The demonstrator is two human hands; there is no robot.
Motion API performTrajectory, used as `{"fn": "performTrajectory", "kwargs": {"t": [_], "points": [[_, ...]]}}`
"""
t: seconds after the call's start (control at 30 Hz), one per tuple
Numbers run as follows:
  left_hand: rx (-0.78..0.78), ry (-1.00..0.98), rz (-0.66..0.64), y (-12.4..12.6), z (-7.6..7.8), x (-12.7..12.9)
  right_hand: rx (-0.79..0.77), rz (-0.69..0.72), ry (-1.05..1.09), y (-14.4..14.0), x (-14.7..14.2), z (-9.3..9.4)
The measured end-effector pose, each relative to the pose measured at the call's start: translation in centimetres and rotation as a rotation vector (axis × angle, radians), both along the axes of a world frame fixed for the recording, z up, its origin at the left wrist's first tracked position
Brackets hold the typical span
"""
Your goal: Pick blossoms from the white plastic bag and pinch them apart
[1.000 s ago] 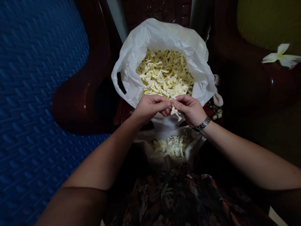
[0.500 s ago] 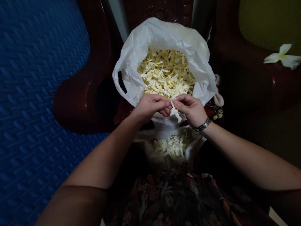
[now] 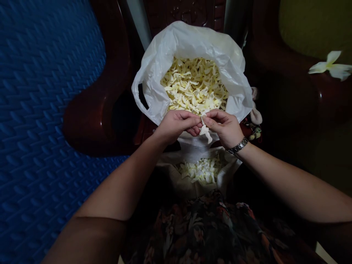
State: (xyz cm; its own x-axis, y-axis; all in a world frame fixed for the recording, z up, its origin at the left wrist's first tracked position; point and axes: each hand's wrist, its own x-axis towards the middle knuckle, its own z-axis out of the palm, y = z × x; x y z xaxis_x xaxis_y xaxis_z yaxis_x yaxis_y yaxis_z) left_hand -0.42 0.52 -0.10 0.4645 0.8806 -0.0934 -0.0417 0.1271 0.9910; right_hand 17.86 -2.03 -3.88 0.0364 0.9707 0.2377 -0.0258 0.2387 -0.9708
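A white flower [image 3: 205, 134] hangs between my hands, its petals drooping below the fingers. My right hand [image 3: 225, 126], with a metal-band watch [image 3: 238, 146] on its wrist, pinches the flower's upper part between thumb and forefinger. My left hand [image 3: 180, 124] meets it there, thumb and fingertips pressed together at the flower's edge; what exactly they grip is hidden. Just beyond both hands, a white plastic bag [image 3: 154, 79] gapes wide, filled with pale yellow-white flowers [image 3: 192, 84]. Below the hands, a second bag [image 3: 176, 179] holds more white flowers [image 3: 202, 171].
The large bag rests on a dark carved wooden chair [image 3: 184, 13]. Curved wooden armrests flank it, the left one [image 3: 85, 121] over a blue textured surface [image 3: 33, 146]. A loose white flower [image 3: 331, 66] lies on the right armrest [image 3: 330, 95]. Small trinkets [image 3: 255, 132] hang beside the bag.
Both hands stay nearly still over the bag's near edge. The white flower between the fingers has shifted very slightly; the bags have not moved.
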Motion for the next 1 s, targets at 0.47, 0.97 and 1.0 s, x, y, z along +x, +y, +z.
{"fn": "performTrajectory", "kwargs": {"t": [0.47, 0.97, 1.0], "points": [[0.134, 0.033, 0.032, -0.41, 0.27, 0.33, 0.143, -0.052, -0.201, 0.05, 0.37, 0.40], [0.138, 0.074, 0.065, -0.28, 0.14, 0.47, 0.254, -0.079, -0.323, -0.19, 0.35, 0.55], [0.126, 0.069, 0.072, -0.27, 0.08, 0.52, 0.256, -0.082, -0.330, -0.22, 0.32, 0.56]]}}
